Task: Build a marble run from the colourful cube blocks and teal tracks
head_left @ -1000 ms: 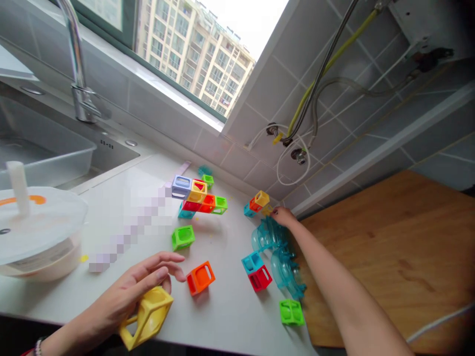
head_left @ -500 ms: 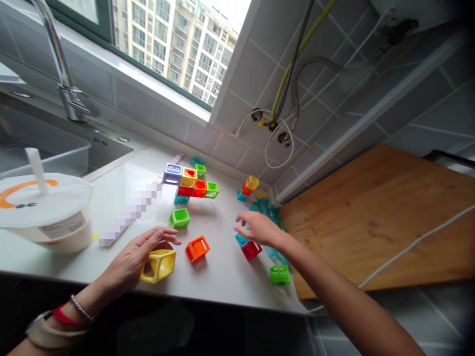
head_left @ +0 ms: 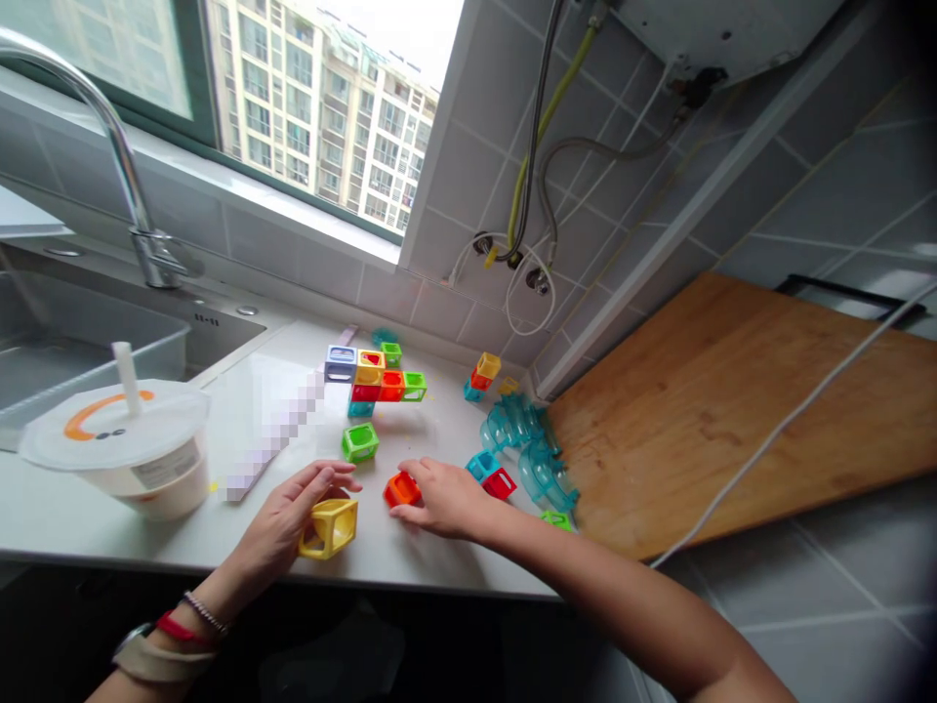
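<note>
Left hand [head_left: 293, 517] loosely cupping yellow cube [head_left: 331, 527]; right hand [head_left: 439, 498] closing fingers on orange cube [head_left: 401, 488]. Could knock red cube [head_left: 500, 482] if swept sideways. Could push yellow cube off counter edge [head_left: 410, 576], being so near.

Your left hand [head_left: 289, 522] rests on a yellow cube [head_left: 329, 527]; your right hand [head_left: 443, 498] covers an orange cube [head_left: 400, 487]. Farther off sits a green cube [head_left: 359, 441], and to the right a blue cube [head_left: 482, 464] beside a red cube [head_left: 501, 482]. The counter [head_left: 439, 557] is white, the board [head_left: 732, 410] brown wood, and the tracks [head_left: 527, 444] clear teal.
</note>
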Demonstrator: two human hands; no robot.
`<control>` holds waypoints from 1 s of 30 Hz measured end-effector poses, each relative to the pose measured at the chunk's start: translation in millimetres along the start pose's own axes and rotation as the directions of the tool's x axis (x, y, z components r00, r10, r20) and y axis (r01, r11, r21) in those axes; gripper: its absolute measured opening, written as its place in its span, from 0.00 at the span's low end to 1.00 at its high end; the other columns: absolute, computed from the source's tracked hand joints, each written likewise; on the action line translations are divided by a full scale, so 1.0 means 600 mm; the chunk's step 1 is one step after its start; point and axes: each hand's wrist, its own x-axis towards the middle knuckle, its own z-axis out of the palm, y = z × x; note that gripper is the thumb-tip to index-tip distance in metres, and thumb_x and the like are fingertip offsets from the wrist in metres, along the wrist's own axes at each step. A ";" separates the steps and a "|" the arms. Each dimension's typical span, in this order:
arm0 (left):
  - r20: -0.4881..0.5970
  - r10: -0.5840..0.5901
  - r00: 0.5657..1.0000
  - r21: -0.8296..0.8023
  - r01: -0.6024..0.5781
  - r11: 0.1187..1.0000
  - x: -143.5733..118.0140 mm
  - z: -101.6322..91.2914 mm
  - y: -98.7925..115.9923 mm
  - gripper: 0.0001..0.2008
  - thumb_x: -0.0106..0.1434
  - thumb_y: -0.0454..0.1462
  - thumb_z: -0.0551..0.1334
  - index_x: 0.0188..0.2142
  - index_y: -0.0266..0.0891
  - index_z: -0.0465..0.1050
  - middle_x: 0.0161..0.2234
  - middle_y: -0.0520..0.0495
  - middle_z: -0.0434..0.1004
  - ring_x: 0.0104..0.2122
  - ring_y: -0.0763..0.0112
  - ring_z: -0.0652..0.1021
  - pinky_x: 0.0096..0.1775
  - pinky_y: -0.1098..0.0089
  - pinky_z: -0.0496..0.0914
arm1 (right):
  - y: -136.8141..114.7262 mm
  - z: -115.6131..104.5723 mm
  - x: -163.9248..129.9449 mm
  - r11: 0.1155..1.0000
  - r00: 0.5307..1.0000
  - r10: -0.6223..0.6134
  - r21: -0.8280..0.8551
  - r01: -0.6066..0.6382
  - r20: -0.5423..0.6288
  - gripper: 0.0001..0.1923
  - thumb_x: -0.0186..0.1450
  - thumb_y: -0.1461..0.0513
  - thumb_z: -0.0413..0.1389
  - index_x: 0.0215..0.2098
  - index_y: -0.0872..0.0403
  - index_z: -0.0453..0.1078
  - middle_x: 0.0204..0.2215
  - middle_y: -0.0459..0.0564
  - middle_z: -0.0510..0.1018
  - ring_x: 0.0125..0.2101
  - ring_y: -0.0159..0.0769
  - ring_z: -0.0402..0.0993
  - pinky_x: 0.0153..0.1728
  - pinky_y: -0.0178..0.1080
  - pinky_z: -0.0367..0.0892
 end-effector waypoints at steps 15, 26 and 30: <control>0.009 -0.003 1.000 0.070 0.002 0.998 -0.003 0.006 0.011 0.27 0.60 0.57 0.66 0.48 0.39 0.75 0.40 0.41 0.82 0.36 0.63 0.80 0.31 0.73 0.73 | 0.138 -0.097 -0.032 0.928 0.857 0.289 0.343 -0.142 -0.427 0.29 0.62 0.50 0.63 0.58 0.51 0.69 0.42 0.51 0.82 0.38 0.39 0.79 0.42 0.41 0.72; -0.004 -0.024 1.000 0.024 0.024 0.999 -0.004 0.004 0.011 0.27 0.58 0.57 0.68 0.47 0.39 0.75 0.39 0.41 0.82 0.35 0.63 0.80 0.31 0.73 0.73 | 0.455 -0.188 0.065 0.866 0.726 0.489 0.369 -0.337 -0.484 0.27 0.51 0.71 0.66 0.49 0.56 0.76 0.47 0.56 0.82 0.50 0.47 0.78 0.58 0.51 0.68; -0.043 -0.047 0.998 0.007 0.047 0.999 -0.004 0.008 0.016 0.28 0.55 0.57 0.70 0.45 0.39 0.77 0.38 0.41 0.82 0.35 0.62 0.80 0.31 0.73 0.73 | 0.470 -0.192 0.104 0.845 0.781 0.464 0.473 -0.248 -0.419 0.29 0.49 0.74 0.67 0.50 0.58 0.75 0.49 0.57 0.82 0.47 0.42 0.80 0.55 0.46 0.72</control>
